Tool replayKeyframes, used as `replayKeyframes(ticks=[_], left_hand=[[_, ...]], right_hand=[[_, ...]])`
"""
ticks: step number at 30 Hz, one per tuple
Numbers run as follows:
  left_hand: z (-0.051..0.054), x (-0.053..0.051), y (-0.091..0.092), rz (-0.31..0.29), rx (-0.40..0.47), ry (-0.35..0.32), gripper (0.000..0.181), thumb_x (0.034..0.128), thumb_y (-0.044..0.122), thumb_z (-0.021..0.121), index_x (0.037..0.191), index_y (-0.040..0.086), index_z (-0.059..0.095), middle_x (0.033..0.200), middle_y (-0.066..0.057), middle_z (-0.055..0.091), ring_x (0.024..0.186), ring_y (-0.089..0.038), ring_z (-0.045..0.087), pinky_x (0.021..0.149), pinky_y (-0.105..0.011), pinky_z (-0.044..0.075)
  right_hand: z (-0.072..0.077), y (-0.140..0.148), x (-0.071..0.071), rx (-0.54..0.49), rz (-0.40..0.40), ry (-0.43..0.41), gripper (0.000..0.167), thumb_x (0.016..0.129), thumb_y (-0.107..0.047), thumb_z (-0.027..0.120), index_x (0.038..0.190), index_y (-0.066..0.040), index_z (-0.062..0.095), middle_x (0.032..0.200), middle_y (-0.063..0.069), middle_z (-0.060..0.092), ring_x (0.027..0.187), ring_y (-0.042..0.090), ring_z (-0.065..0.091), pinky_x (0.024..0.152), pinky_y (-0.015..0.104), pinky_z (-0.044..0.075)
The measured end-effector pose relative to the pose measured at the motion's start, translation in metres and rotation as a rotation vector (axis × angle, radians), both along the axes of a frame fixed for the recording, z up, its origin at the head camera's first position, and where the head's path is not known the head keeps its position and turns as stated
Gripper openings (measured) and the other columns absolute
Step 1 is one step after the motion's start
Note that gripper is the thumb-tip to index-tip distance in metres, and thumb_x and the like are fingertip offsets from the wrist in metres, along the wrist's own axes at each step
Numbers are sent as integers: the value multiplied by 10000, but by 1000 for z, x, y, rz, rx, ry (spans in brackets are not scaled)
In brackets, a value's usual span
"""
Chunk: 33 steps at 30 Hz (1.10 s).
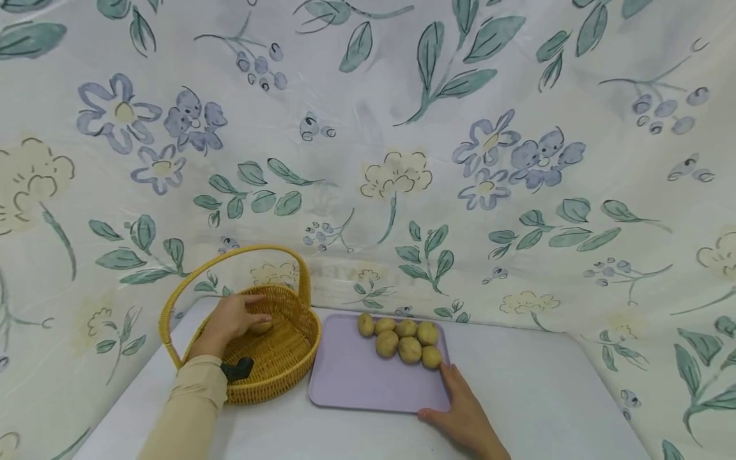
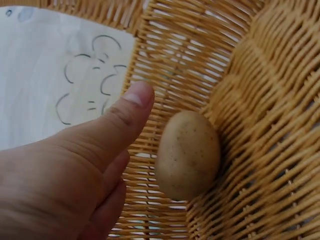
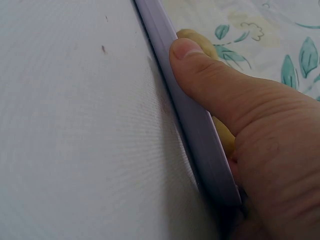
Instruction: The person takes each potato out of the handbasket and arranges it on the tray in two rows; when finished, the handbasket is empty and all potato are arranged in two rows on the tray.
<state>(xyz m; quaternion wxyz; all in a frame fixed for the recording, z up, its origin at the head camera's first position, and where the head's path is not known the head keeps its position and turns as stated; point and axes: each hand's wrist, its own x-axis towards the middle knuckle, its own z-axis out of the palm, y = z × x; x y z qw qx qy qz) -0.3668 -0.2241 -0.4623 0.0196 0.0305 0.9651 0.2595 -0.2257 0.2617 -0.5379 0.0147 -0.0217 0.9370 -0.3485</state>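
My left hand (image 1: 229, 321) reaches into a round wicker basket (image 1: 287, 369), its thumb stretched out. Beside the thumb, a single potato (image 2: 188, 155) lies against the woven wall; a gap shows between thumb and potato in the left wrist view. Some of the fingers are hidden behind the thumb there. At the near right corner of a lilac tray (image 1: 356, 383), my right hand (image 1: 464, 412) spreads its thumb and fingers along two edges. The right thumb touches the tray's rim (image 3: 187, 107). Several potatoes (image 1: 409, 349) sit grouped at the tray's far right.
A tall arched handle (image 1: 261, 248) rises over the basket, near my left forearm. White tabletop (image 1: 517, 377) extends right of the tray. Floral cloth (image 1: 356, 128) hangs behind the table and at both sides. A dark wrist camera (image 1: 238, 369) is strapped at my left sleeve.
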Motion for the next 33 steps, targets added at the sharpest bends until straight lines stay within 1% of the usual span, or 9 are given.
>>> replayKeyframes(ticks=[1, 3, 6, 10, 12, 17, 21, 24, 33], left_hand=[[-1, -1, -1, -5, 2, 0, 671, 913, 385, 769, 1475, 91, 550, 1449, -330, 525, 541, -134, 384, 619, -331, 453], [-4, -1, -3, -12, 7, 2, 678, 910, 398, 770, 1475, 93, 550, 1431, -336, 538, 591, -148, 440, 694, -371, 501], [-8, -2, -5, -23, 2, 1, 696, 913, 425, 760, 1477, 80, 543, 1412, -335, 553, 749, -204, 535, 861, -427, 501], [-12, -2, -7, -21, 12, -17, 713, 916, 433, 755, 1482, 62, 531, 1402, -318, 573, 857, -274, 569, 959, -501, 508], [-13, -1, -8, -16, 14, -22, 719, 912, 438, 760, 1479, 59, 534, 1403, -309, 578, 950, -323, 602, 1017, -562, 505], [-17, 0, -8, -13, -4, -12, 717, 902, 431, 771, 1465, 47, 547, 1402, -305, 580, 1162, -454, 618, 1050, -647, 469], [-19, -2, -8, -30, -29, 1, 723, 893, 426, 780, 1458, 38, 551, 1366, -300, 610, 1184, -493, 606, 1036, -649, 474], [-21, -3, -9, -26, -31, -9, 722, 893, 416, 784, 1466, 46, 545, 1386, -303, 592, 1233, -523, 563, 1050, -650, 461], [-26, -5, -10, -25, -23, -9, 709, 881, 397, 798, 1451, 45, 563, 1403, -313, 573, 1255, -522, 550, 1054, -646, 461]], right_hand=[[0, 0, 0, -2, 0, -2, 1165, 716, -522, 879, 1580, 17, 313, 1631, 325, 243, 1505, 525, 248, 1205, 667, 270], [-1, 0, 0, 0, -1, -5, 1167, 715, -522, 880, 1580, 18, 312, 1631, 324, 243, 1505, 523, 249, 1207, 665, 267], [-1, 0, -1, -3, -1, -5, 1167, 716, -519, 881, 1578, 24, 312, 1631, 322, 247, 1509, 519, 245, 1210, 662, 265], [-2, 0, -1, -7, 1, -4, 1163, 717, -516, 882, 1578, 22, 314, 1632, 321, 248, 1511, 517, 242, 1210, 662, 267], [-2, 0, -1, -6, 2, -3, 1161, 717, -519, 880, 1578, 19, 317, 1633, 320, 247, 1510, 518, 242, 1209, 663, 269], [-1, 1, -1, -3, 3, -1, 1159, 718, -524, 877, 1578, 17, 319, 1633, 321, 244, 1506, 524, 247, 1204, 667, 276], [-1, 1, -1, -4, -2, 1, 1160, 719, -517, 880, 1580, 17, 314, 1632, 323, 244, 1508, 519, 248, 1205, 664, 278], [-2, 1, -1, -5, -5, -1, 1159, 716, -527, 878, 1580, 9, 320, 1634, 321, 244, 1508, 519, 248, 1203, 666, 280], [-4, 1, -3, -5, -14, -9, 1166, 702, -544, 877, 1577, 2, 334, 1638, 306, 250, 1512, 510, 246, 1207, 666, 272]])
